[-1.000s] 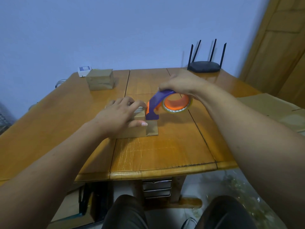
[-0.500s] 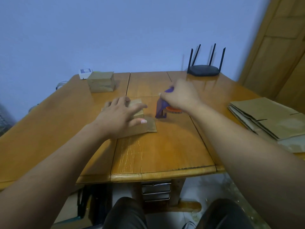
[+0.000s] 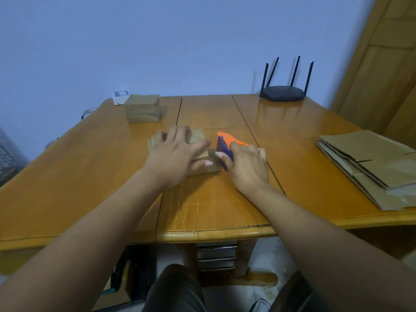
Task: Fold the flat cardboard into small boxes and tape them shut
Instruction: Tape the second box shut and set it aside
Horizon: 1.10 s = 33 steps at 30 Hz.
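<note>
A small brown cardboard box sits mid-table with one flap lying flat toward me. My left hand rests on top of it with spread, straight fingers pressing down. Just to its right, my right hand grips the purple and orange tape dispenser, which is down at table level right beside the box's right side. The tape roll itself is hidden under my hand. A finished box stands at the far left of the table. A stack of flat cardboard lies at the right edge.
The wooden table has seams running front to back. A black router with several antennas stands at the back right. A small white device sits behind the finished box. A wooden door is at the far right.
My right hand has lowered the tape dispenser from above the box down to the table and pulled it toward me along the box's right side. My left hand has stayed on the box.
</note>
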Each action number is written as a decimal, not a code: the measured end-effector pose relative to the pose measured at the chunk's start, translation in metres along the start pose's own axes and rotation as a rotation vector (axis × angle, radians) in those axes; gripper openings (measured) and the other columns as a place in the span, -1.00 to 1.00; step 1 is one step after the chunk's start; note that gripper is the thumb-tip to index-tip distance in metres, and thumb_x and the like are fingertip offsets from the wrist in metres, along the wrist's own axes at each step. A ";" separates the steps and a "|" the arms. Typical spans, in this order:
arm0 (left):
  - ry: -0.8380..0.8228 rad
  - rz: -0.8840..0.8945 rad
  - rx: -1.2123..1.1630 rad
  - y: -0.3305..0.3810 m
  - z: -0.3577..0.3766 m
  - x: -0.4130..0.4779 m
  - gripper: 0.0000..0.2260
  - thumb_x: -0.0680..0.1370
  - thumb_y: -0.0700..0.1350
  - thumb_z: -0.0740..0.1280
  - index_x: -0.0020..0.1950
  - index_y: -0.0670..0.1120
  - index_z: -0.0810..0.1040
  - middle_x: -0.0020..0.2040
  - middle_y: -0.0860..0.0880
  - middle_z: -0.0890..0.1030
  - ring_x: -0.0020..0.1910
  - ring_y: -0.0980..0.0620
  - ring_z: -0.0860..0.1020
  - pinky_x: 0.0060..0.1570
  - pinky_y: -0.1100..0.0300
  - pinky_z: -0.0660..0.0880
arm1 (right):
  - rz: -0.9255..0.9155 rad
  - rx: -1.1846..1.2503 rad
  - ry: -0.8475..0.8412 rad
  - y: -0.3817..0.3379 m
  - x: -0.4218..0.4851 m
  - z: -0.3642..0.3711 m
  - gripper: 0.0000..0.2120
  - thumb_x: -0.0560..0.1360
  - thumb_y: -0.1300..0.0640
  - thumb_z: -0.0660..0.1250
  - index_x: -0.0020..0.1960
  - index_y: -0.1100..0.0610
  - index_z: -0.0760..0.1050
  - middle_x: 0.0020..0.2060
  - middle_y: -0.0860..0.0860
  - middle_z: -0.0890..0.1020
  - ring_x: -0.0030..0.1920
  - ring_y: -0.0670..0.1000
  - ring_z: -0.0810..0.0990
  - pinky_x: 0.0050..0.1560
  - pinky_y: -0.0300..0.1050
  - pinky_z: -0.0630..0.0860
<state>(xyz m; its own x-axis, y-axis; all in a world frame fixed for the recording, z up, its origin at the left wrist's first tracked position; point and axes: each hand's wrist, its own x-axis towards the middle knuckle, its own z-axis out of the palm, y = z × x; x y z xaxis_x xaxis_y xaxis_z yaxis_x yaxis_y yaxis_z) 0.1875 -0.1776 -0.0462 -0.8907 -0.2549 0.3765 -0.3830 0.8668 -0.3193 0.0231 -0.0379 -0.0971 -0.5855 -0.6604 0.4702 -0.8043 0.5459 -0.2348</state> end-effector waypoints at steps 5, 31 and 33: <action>-0.018 -0.038 -0.102 0.000 0.001 0.000 -0.45 0.65 0.41 -0.01 0.60 0.23 0.21 0.48 -0.19 0.39 0.47 -0.18 0.39 0.38 -0.22 0.28 | -0.030 -0.039 -0.037 -0.011 -0.006 0.000 -0.61 0.77 -0.16 0.01 0.20 0.06 0.49 0.04 0.06 0.67 0.13 0.15 0.54 0.25 0.13 0.28; 0.442 -1.154 -1.445 0.023 0.016 -0.018 -0.52 0.73 0.13 0.14 0.59 -0.06 0.43 0.50 -0.07 0.53 0.48 -0.08 0.48 0.50 -0.06 0.38 | 0.395 0.855 -0.061 -0.089 0.015 0.001 -0.53 0.71 -0.04 0.33 -0.33 0.11 0.41 -0.44 -0.04 0.39 -0.32 0.10 0.37 -0.40 -0.04 0.21; 0.459 -1.237 -1.519 0.025 0.011 -0.013 -0.52 0.68 0.11 0.15 0.55 -0.04 0.48 0.47 -0.06 0.55 0.44 -0.11 0.51 0.47 -0.10 0.41 | 0.481 0.916 -0.058 -0.093 0.015 -0.003 -0.59 0.70 -0.06 0.35 -0.26 0.11 0.52 -0.40 -0.05 0.45 -0.29 0.08 0.42 -0.40 -0.08 0.25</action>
<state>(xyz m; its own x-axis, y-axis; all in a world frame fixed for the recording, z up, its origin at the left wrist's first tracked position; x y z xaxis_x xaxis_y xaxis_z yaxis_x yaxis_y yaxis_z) 0.1866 -0.1574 -0.0688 -0.1483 -0.9889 0.0047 0.0754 -0.0066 0.9971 0.0896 -0.0971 -0.0652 -0.8500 -0.5131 0.1194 -0.2386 0.1728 -0.9556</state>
